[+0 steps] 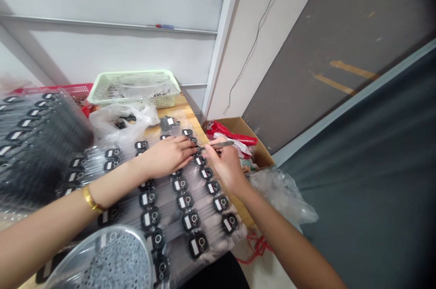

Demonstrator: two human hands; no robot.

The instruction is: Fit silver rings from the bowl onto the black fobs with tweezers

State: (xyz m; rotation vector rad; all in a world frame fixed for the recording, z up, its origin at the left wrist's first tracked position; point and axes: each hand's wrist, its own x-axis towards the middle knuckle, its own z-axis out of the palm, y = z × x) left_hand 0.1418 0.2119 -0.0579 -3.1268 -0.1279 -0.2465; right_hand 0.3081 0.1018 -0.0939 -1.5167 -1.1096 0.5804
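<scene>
My left hand (168, 155) rests palm down on rows of small black parts (185, 200) wrapped in clear plastic, its fingertips pressing on one near the far right edge. My right hand (225, 164) is closed in a pinch on metal tweezers (220, 145), whose tip points left at the part beside my left fingertips. A gold bangle (90, 198) circles my left wrist.
A clear bowl of small rings (112, 259) sits at the near edge. A pale green basket (134, 87) and a red basket (80, 91) stand at the back. Stacked wrapped parts (30, 144) fill the left. A cardboard box (243, 137) stands by the table's right.
</scene>
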